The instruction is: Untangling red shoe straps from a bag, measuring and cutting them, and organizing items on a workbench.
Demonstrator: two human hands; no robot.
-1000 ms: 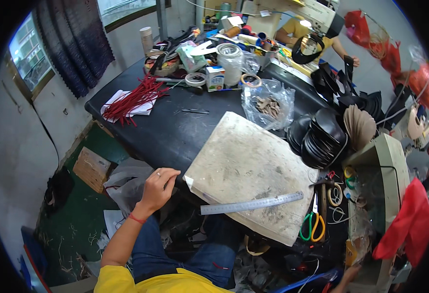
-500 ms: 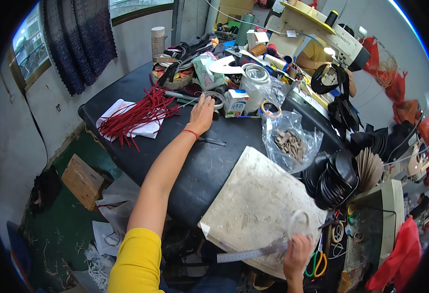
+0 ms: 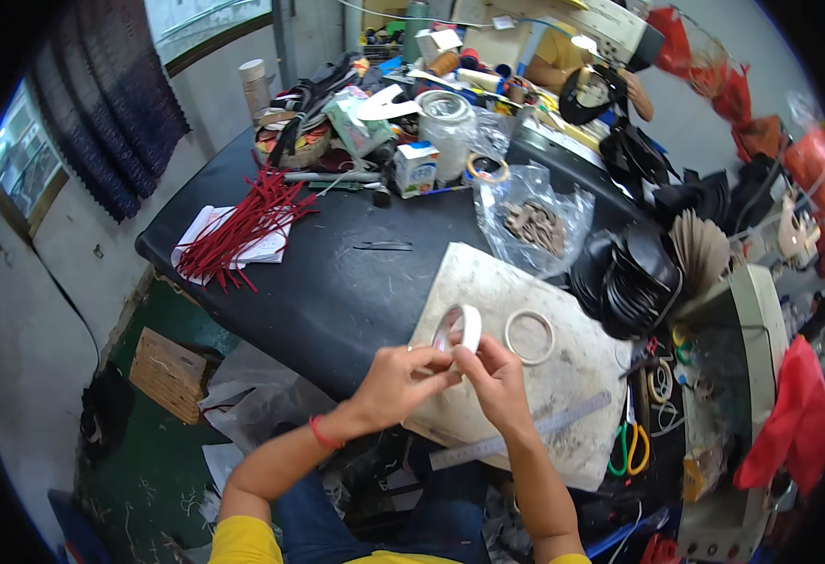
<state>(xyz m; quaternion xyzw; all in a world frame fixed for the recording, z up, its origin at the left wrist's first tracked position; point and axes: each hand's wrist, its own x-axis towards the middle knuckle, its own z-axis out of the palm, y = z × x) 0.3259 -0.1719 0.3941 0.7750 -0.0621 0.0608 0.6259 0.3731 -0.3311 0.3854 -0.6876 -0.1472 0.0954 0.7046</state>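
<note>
Both hands meet over the near left part of a worn white board (image 3: 450,282). My right hand (image 3: 499,381) grips a roll of white tape (image 3: 470,329) by its lower edge, and the roll stands on edge. My left hand (image 3: 395,383) is closed, thumb and fingers pinched at the bottom of the same roll. What lies between those fingertips is too small to make out. Just right of the hands, a thin pale ring (image 3: 551,340) lies flat on the board. A metal ruler (image 3: 572,415) slants across the board's near edge, under my right wrist.
Red cords (image 3: 252,226) lie on papers at left. Black tweezers (image 3: 382,246) rest on the dark table. Behind are a carton (image 3: 416,169), a clear jar (image 3: 445,141) and a plastic bag of brown pieces (image 3: 536,226). Scissors (image 3: 636,449) sit right. A co-worker's hand (image 3: 638,94) shows far off.
My left hand has come back from the far clutter to the board, and the tape roll is now in my hands. My right hand has let go of the ruler and ring, which lie on the board.
</note>
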